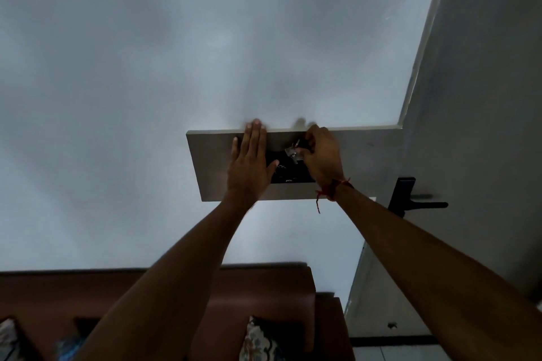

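Observation:
A grey rectangular panel [214, 164] hangs high on the pale wall, with a black plate [289, 173] set in its middle. My left hand [249, 161] lies flat against the panel, fingers straight and pointing up, covering the plate's left side. My right hand [321, 152] is curled at the plate's upper right and pinches a small silver key [291, 151] with more metal pieces hanging from it. A red thread bracelet circles my right wrist. What the key enters is hidden by my fingers.
A grey door [469, 126] stands to the right, with a black lever handle [416, 199]. Brown wooden furniture [88, 296] runs along the bottom, holding patterned cushions [258, 343]. The pale wall [146, 67] fills the upper left.

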`<state>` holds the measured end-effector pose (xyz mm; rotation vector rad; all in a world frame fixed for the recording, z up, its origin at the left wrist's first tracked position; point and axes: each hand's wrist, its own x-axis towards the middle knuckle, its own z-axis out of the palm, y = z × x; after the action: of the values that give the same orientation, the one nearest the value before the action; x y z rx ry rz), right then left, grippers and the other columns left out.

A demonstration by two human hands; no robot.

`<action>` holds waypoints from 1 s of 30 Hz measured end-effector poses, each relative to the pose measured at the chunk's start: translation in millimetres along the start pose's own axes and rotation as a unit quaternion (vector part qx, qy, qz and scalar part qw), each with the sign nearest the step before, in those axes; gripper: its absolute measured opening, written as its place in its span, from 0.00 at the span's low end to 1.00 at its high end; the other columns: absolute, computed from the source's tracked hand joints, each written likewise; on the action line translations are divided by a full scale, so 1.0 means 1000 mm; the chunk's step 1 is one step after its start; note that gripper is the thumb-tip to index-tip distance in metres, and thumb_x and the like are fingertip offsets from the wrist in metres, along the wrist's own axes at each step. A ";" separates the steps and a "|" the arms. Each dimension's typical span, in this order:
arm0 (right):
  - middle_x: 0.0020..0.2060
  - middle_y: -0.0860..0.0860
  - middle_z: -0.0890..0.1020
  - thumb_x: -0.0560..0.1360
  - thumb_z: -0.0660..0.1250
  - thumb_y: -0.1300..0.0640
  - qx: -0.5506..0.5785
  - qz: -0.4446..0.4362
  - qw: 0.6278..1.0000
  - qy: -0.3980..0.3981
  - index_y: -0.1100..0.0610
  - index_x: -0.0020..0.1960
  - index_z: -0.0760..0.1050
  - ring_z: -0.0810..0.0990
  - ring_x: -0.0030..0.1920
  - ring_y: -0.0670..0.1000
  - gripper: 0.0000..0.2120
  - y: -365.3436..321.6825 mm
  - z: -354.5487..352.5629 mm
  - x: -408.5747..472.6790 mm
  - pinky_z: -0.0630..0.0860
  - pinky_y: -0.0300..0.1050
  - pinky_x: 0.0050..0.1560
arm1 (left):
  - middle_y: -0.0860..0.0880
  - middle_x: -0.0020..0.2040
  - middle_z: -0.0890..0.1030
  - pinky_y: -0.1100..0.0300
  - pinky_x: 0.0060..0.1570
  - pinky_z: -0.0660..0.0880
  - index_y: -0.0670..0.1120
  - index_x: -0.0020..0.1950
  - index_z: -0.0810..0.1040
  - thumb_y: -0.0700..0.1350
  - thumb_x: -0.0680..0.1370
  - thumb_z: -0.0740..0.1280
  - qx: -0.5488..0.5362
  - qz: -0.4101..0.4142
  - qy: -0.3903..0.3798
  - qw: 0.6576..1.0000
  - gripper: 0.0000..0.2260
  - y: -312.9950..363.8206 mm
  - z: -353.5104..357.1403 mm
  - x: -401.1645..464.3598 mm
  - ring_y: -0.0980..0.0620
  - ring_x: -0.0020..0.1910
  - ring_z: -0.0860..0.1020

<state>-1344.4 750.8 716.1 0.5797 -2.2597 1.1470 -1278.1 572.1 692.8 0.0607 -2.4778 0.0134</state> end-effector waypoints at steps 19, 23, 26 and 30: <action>0.69 0.61 0.72 0.75 0.67 0.61 -0.230 -0.203 0.951 -0.026 0.60 0.71 0.69 0.72 0.67 0.62 0.24 0.014 0.011 -0.029 0.80 0.58 0.60 | 0.45 0.87 0.48 0.42 0.83 0.54 0.42 0.86 0.49 0.59 0.85 0.56 -0.001 -0.002 0.017 1.000 0.36 0.000 0.006 0.000 0.46 0.87 0.47; 0.65 0.63 0.75 0.74 0.66 0.64 -0.225 -0.192 0.955 -0.024 0.67 0.73 0.66 0.75 0.64 0.62 0.28 0.007 0.007 -0.028 0.80 0.56 0.59 | 0.44 0.87 0.49 0.41 0.83 0.55 0.42 0.86 0.49 0.58 0.85 0.57 -0.001 -0.004 0.017 1.000 0.35 0.000 0.005 0.000 0.46 0.87 0.48; 0.58 0.64 0.79 0.73 0.65 0.69 -0.248 -0.210 0.946 -0.011 0.69 0.68 0.71 0.79 0.56 0.63 0.23 -0.001 0.002 -0.022 0.82 0.56 0.53 | 0.45 0.87 0.49 0.41 0.83 0.54 0.42 0.86 0.49 0.57 0.85 0.57 -0.005 -0.005 0.016 1.000 0.35 0.001 0.006 0.000 0.46 0.87 0.48; 0.52 0.63 0.79 0.72 0.63 0.70 -0.271 -0.217 0.937 -0.026 0.68 0.54 0.77 0.79 0.52 0.62 0.11 -0.017 -0.006 -0.006 0.82 0.57 0.45 | 0.45 0.87 0.49 0.41 0.83 0.54 0.43 0.86 0.49 0.58 0.85 0.56 -0.004 -0.009 0.011 1.000 0.35 0.001 0.006 0.000 0.46 0.87 0.48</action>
<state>-1328.3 747.5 725.2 0.8222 -2.1986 0.2744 -1281.6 572.7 688.4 0.0789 -2.4549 -0.0035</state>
